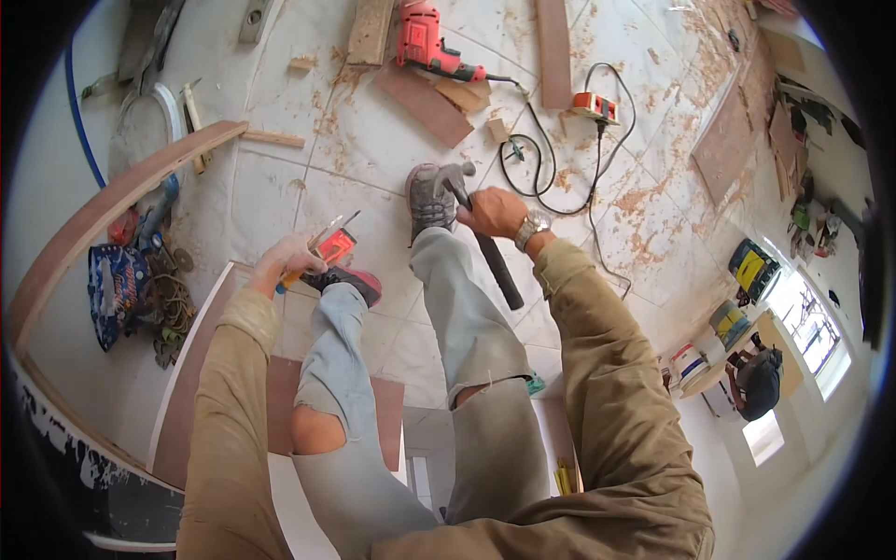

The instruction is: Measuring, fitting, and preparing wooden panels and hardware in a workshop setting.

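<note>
My right hand (497,213), with a watch on its wrist, is closed around a claw hammer (498,271) just below its metal head, the black handle slanting down toward my knee. Beneath the hammer head is one of my grey shoes. My left hand (291,259) is closed on a small red pack (336,245) and a thin pointed metal tool; an orange handle end shows below the fingers. Just what kind of tool it is cannot be made out. My other shoe lies under that hand.
A red power drill (425,42) rests among wood offcuts (425,105) ahead. Black cords run from an orange extension socket (595,107) across the tiles. A long curved wooden board (121,191) stands at left. Another person (756,381) is at far right, near buckets (689,364).
</note>
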`<state>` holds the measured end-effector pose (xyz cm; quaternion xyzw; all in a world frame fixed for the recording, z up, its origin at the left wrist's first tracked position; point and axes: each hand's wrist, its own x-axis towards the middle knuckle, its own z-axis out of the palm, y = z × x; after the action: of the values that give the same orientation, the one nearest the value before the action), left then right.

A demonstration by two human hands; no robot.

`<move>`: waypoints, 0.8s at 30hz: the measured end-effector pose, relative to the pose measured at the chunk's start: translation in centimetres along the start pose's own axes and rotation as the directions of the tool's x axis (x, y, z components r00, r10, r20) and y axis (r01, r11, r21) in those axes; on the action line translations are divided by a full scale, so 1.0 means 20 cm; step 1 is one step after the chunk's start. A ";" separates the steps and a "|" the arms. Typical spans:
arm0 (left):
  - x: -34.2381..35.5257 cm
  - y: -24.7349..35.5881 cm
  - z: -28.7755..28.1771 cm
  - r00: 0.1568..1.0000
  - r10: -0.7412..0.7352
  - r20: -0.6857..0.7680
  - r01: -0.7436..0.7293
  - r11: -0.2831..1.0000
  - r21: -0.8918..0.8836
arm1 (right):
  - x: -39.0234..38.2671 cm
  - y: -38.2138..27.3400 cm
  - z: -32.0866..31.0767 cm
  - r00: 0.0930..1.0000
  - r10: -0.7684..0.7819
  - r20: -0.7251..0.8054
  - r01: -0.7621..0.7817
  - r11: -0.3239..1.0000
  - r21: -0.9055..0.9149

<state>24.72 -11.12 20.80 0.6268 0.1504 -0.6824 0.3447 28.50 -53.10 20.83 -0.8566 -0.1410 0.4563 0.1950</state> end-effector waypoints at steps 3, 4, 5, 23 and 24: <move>-0.43 0.34 0.06 0.991 -0.126 -0.048 0.117 0.980 -0.163 | -0.58 0.16 0.04 0.991 0.131 0.034 -0.136 0.965 0.223; -0.59 0.54 0.12 0.991 -0.113 -0.071 0.098 0.977 -0.187 | -0.82 0.23 0.09 0.980 0.198 0.029 -0.199 0.942 0.269; -0.80 0.70 0.16 0.987 -0.113 -0.111 0.088 0.973 -0.213 | -1.03 0.23 0.08 0.973 0.212 0.087 -0.229 0.886 0.404; -1.67 2.82 0.23 0.923 0.363 0.126 -0.035 0.405 -0.914 | -2.63 0.23 -0.70 0.906 0.209 0.369 -0.403 0.697 0.593; -1.61 2.89 0.20 0.920 0.364 0.147 0.012 0.348 -0.938 | -2.59 0.27 -0.85 0.906 0.217 0.364 -0.403 0.705 0.584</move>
<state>59.06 -45.95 65.47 0.2126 0.3769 -0.5313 0.7283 14.89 -83.11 64.63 -0.6773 0.1474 0.6143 0.3770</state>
